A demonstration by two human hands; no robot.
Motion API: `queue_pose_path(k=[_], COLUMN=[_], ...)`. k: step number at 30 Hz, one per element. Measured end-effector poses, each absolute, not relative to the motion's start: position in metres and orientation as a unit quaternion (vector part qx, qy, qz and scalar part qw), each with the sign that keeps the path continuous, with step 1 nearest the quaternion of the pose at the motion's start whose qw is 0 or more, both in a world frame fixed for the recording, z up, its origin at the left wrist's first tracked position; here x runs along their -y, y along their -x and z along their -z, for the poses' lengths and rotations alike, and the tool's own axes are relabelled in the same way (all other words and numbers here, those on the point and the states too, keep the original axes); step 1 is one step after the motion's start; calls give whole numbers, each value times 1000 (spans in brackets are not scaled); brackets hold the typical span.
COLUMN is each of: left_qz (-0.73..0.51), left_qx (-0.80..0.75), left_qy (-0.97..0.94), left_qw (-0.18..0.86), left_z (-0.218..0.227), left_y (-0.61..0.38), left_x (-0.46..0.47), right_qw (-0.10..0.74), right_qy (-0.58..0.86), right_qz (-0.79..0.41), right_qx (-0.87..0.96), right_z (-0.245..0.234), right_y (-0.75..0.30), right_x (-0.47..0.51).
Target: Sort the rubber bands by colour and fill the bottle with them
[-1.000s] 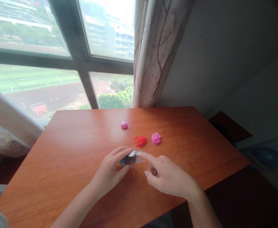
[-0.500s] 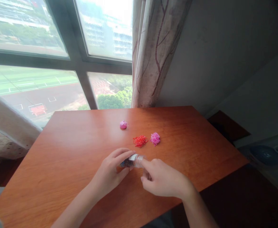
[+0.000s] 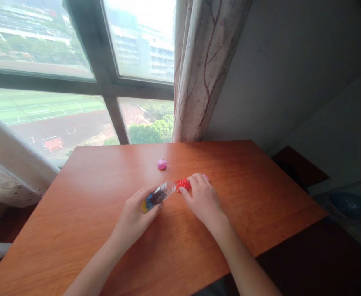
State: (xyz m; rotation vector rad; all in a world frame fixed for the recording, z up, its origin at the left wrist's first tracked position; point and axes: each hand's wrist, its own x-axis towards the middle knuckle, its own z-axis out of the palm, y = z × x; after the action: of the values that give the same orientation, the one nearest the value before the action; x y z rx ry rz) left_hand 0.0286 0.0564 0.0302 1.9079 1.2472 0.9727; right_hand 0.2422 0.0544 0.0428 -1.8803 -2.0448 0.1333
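Observation:
My left hand [image 3: 137,213] is wrapped round a small clear bottle [image 3: 162,194], which lies tilted with its open mouth to the right. Dark, blue and yellow contents show through its wall. Beside the mouth lies a pile of small red pieces [image 3: 180,185], too fine to name. My right hand [image 3: 203,201] reaches over the right side of that pile, thumb and fingers apart, with red showing between them. Most of a pile of small pink pieces [image 3: 205,177] is hidden behind my right hand.
Farther back on the wooden table [image 3: 106,172] sits a rounded pink object [image 3: 162,164], perhaps a cap, with a thin pale strand on it. A window [image 3: 143,119] and a curtain [image 3: 193,82] stand behind the table. A grey wall rises at the right.
My right hand has left the bottle's mouth and moved up to the red pile. My left hand has shifted slightly left with the bottle, whose mouth now points up and right.

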Motion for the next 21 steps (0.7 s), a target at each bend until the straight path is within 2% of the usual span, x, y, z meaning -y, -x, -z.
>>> queue_pose_path(k=[6, 21], left_qz=[-382, -395], left_qx=[-482, -468], left_qy=[-710, -712], left_qw=[342, 345], left_z=[-27, -33], left_y=[-24, -26], left_x=[-58, -54], right_qw=[101, 49], right_qy=[672, 709], right_qz=[47, 17], right_qx=[733, 703], right_z=[-22, -7], right_y=[-217, -207], right_x=[-81, -93])
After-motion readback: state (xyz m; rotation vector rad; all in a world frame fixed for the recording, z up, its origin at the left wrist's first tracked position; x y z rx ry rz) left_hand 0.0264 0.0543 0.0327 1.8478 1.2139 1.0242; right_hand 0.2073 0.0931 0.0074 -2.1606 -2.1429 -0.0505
